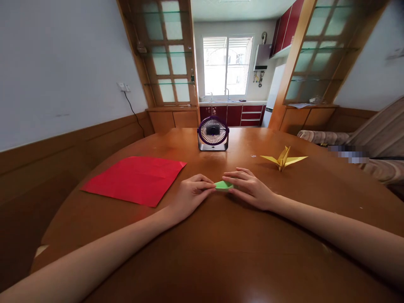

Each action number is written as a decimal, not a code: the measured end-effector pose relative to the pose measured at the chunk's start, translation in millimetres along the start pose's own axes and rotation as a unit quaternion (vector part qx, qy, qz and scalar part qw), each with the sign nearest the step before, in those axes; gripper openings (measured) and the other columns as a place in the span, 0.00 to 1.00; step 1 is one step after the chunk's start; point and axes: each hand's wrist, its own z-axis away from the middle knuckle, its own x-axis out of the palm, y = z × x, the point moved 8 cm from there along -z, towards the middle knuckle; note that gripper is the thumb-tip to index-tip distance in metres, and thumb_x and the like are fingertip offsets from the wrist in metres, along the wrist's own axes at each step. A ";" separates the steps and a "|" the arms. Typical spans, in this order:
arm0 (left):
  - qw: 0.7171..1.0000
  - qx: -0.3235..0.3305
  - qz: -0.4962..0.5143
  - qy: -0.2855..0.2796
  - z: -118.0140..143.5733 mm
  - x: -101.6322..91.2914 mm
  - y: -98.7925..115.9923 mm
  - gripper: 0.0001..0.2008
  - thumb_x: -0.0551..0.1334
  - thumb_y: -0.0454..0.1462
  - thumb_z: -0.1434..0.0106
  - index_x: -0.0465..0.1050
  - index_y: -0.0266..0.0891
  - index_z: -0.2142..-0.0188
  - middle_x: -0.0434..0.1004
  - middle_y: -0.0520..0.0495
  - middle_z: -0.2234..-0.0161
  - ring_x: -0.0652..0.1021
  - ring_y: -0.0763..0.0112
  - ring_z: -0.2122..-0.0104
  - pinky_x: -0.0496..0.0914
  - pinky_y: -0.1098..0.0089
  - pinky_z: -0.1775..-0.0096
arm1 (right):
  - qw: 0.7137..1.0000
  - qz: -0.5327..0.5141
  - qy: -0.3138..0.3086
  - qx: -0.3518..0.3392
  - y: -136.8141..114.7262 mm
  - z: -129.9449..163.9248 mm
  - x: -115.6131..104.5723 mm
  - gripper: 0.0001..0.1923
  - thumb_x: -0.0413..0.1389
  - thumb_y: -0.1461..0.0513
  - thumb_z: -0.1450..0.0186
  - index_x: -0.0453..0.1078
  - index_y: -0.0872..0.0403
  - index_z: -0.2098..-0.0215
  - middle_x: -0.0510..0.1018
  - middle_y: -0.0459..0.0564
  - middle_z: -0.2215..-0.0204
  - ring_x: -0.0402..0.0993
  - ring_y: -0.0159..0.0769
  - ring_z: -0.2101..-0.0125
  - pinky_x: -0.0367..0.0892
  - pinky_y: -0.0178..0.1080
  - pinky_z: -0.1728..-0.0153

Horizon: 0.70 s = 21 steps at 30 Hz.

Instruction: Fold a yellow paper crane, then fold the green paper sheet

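A small piece of folded green paper (223,185) lies between my two hands, low over the middle of the wooden table. My left hand (195,191) pinches its left end between thumb and fingers. On the other end, my right hand (251,187) has its thumb at the near edge and its fingers over the top, closed on the paper. The fingers cover both ends, so the paper's full shape is hidden. To the right stands a folded gold paper crane (284,160) with its wings spread. A red sheet of paper (135,179) lies flat to the left.
A small purple desk fan (213,132) stands beyond my hands on the round wooden table (221,252). Past the table's right edge is a striped, fabric-covered seat (375,139). Wooden shelving and a kitchen with a window are behind.
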 end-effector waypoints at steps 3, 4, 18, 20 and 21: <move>1.000 -0.011 0.010 0.017 1.0 -1.8 -1.4 0.09 0.63 0.39 0.37 0.80 0.42 0.59 0.78 0.46 0.64 0.77 0.69 0.65 0.72 0.70 0.63 | 1.000 -0.007 0.021 -0.001 -0.8 -0.8 -2.5 0.20 0.49 0.58 0.30 0.64 0.49 0.40 0.74 0.54 0.51 0.71 0.41 0.50 0.54 0.55 0.41; 1.000 -0.015 0.009 0.022 1.2 -2.2 -1.9 0.10 0.64 0.39 0.38 0.79 0.42 0.58 0.79 0.47 0.64 0.77 0.69 0.66 0.72 0.70 0.64 | 0.999 -0.011 0.033 0.000 -1.1 -1.2 -4.0 0.19 0.49 0.58 0.30 0.65 0.49 0.41 0.75 0.54 0.53 0.71 0.40 0.52 0.55 0.55 0.41; 0.993 -0.080 0.069 0.061 1.6 -4.5 -8.1 0.08 0.67 0.39 0.42 0.81 0.40 0.64 0.81 0.47 0.67 0.79 0.68 0.66 0.75 0.70 0.65 | 0.978 -0.138 0.105 0.117 14.1 -1.9 -9.5 0.11 0.56 0.56 0.33 0.78 0.50 0.59 0.78 0.50 0.68 0.73 0.36 0.65 0.68 0.42 0.61; 0.990 -0.094 0.079 0.064 1.8 -4.1 -10.2 0.08 0.67 0.40 0.43 0.81 0.40 0.64 0.82 0.47 0.65 0.80 0.67 0.65 0.76 0.69 0.63 | 0.977 -0.147 0.099 0.121 13.2 -2.6 -9.0 0.11 0.56 0.56 0.33 0.78 0.51 0.60 0.78 0.50 0.68 0.72 0.36 0.66 0.68 0.41 0.62; 0.989 -0.100 0.084 0.064 1.9 -3.6 -11.4 0.09 0.67 0.40 0.43 0.80 0.40 0.64 0.82 0.47 0.65 0.80 0.67 0.65 0.76 0.68 0.62 | 0.976 -0.153 0.096 0.122 12.6 -3.0 -8.8 0.11 0.55 0.56 0.33 0.78 0.51 0.60 0.77 0.50 0.68 0.72 0.36 0.66 0.68 0.41 0.63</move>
